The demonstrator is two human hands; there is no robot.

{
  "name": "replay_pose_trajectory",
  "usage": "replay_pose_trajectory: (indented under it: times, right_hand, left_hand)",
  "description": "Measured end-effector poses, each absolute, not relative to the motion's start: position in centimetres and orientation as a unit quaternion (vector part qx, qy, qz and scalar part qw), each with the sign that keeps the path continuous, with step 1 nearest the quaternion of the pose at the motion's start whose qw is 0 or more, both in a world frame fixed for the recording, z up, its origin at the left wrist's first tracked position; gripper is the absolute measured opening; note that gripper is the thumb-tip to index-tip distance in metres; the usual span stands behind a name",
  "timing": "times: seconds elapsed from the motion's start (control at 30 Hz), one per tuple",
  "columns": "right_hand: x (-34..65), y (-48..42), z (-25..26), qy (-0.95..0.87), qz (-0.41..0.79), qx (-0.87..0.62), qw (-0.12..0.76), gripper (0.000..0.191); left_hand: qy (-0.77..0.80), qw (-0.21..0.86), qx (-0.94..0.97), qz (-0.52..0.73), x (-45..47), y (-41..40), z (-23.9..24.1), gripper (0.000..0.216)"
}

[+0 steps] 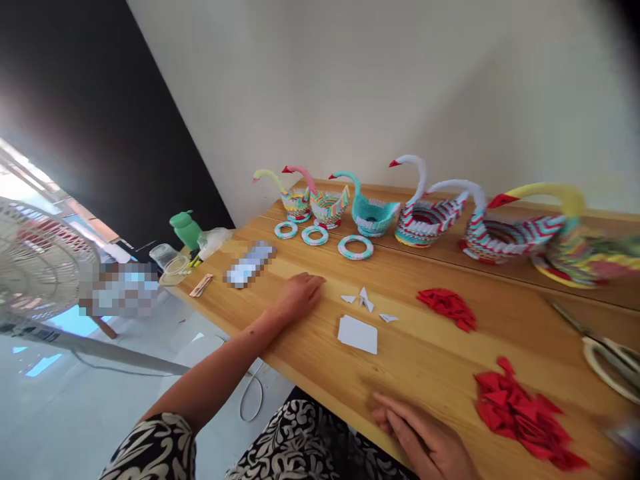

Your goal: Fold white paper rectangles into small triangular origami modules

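The right hand (420, 433) is blurred, its wrist cut off by the bottom edge; whether its fingers grip anything cannot be told. The left hand (300, 297) hides its own palm against the table (300, 340). At the right edge, the scissors' (595, 360) handles are cut off, the yellow-necked swan (570, 253) smears into blur, and a pale object (627, 433) is too blurred to name. Pixels mask the thing (250, 265) left of that hand. The left edge cuts the fan (45, 267); print on the packet (201, 285) is too small to read
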State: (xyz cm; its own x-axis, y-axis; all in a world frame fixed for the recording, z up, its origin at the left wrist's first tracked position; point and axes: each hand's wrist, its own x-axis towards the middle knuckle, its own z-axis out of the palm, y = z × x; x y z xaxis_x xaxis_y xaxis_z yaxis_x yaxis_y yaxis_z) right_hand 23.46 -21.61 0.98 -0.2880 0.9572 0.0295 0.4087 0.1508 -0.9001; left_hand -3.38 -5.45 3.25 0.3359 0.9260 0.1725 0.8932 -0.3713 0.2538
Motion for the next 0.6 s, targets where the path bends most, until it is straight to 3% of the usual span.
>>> replay_pose_trajectory:
  times: [0.33, 0.43, 0.6]
  right_hand:
    - [23.2, -22.3, 2.3, -0.705, 0.410, -0.477, 0.328, 0.032]
    - [23.5, -22.8, 2.6, -0.742, 0.380, -0.437, 0.339, 0.028]
    - [23.7, -23.5, 2.8, -0.779, 0.338, -0.397, 0.349, 0.035]
  left_hand:
    - [0.580, 0.058, 0.794, 0.172, -3.5, -6.6, 3.5, 0.032]
    - [0.601, 0.033, 0.757, 0.256, -3.3, -12.7, 4.1, 0.036]
    - [0.589, 0.141, 0.769, 0.205, -3.7, -27.0, -1.1, 0.035]
